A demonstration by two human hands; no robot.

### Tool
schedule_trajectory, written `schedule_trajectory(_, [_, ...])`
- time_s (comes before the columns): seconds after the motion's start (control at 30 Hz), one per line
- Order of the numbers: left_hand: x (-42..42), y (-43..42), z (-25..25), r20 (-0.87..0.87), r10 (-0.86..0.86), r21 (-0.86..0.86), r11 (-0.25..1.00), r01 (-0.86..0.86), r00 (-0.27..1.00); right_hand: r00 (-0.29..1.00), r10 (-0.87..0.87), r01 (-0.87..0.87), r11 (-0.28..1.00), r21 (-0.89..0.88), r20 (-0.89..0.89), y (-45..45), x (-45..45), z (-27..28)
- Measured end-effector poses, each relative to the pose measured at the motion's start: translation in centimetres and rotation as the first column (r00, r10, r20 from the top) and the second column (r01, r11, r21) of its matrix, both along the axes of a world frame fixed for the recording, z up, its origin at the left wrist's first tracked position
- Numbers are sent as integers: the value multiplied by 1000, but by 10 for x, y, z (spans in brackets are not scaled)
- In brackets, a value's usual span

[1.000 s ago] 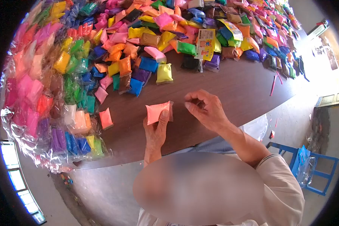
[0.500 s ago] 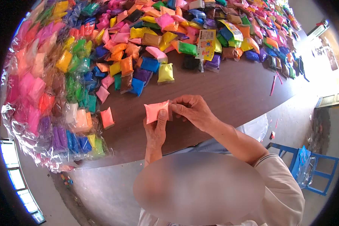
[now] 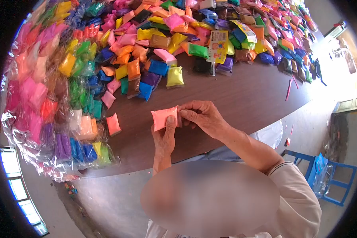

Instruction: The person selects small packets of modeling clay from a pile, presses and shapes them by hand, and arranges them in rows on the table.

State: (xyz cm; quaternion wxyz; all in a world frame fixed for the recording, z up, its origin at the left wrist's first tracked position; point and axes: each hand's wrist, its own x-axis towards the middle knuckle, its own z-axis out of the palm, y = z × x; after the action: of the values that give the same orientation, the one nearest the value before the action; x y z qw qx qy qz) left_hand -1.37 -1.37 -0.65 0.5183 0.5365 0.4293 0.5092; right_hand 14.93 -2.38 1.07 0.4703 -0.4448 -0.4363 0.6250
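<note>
- Your left hand (image 3: 164, 139): grasping one coral packet (image 3: 161, 118), thumb across its face.
- Your right hand (image 3: 202, 116): finger and thumb pinching that packet's end.
- The held packet's place: above the table (image 3: 218, 89), toward its near edge.
- Second coral packet (image 3: 113, 124): lying toward the table's left edge, beside clear-wrapped packets (image 3: 35, 95).
- Loose packets (image 3: 160, 41), many colours: heaped along the far edge.

Coral-pink packet (image 3: 161, 117) in hand, pale yellow packet (image 3: 175, 76), dark brown tabletop (image 3: 234, 89), off-white sleeve (image 3: 297, 188), blue frame (image 3: 340, 183).
</note>
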Motion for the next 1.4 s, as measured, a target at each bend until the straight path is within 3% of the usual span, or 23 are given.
schedule_trajectory(0.1, [-1,0,-1,-3,-4,-6,1000,4,1000,999,-49,49,999,19,-24,0,-3,1])
schedule_trajectory(0.3, [-1,0,-2,-6,6,-4,1000,-6,1000,994,32,-29,999,22,-102,2,2,-6])
schedule_trajectory(0.7, [1,0,2,-22,-17,29,999,17,1000,1000,-19,19,1000,11,-25,1,-2,-6])
schedule_trajectory(0.8, [1,0,2,-45,-22,41,999,23,999,996,-14,10,999,49,85,0,-1,-6])
schedule_trajectory(1.2, [-1,1,-1,-90,-31,41,999,35,995,986,-93,74,988,134,141,1,-6,-1])
schedule_trajectory(1.4, [-1,1,-4,-134,-36,37,998,42,990,942,-258,218,957,192,215,3,-12,0])
